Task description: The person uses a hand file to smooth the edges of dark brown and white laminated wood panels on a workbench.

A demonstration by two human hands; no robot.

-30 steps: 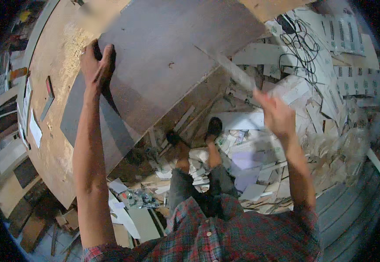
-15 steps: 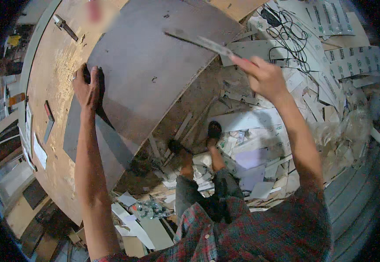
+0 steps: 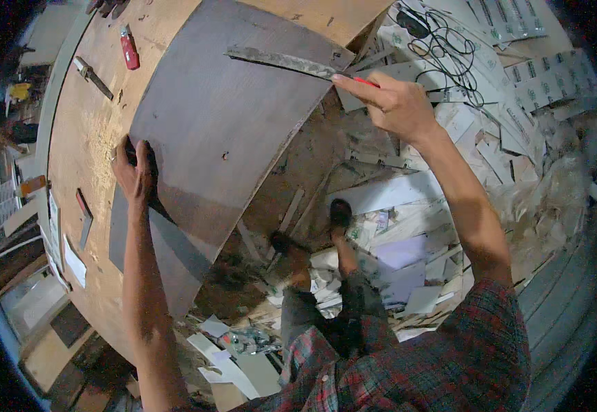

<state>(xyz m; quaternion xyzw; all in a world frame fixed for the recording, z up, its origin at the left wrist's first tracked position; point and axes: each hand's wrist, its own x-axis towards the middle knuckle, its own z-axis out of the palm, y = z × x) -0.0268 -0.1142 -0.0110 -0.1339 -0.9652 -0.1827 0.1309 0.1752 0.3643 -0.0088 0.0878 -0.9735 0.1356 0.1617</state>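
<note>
A large grey sheet lies on the wooden workbench, its right edge jutting over the floor. My left hand rests on the sheet's left edge, thumb and fingers apart. In my right hand, held above the right edge of the sheet, is a long flat file with a red handle. My fingers wrap round the handle, with one finger stretched along it. The file's grey blade points left across the far part of the sheet; whether it touches the surface, I cannot tell.
On the bench lie a red cutter, a tool with a dark shaft and a red-and-grey tool, beside scattered sawdust. Offcuts, plastic film and a coiled black cable cover the floor at right, around my feet.
My right hand and the file have moved left and farther over the sheet. My left hand keeps its place on the edge. The whole view has shifted slightly.
</note>
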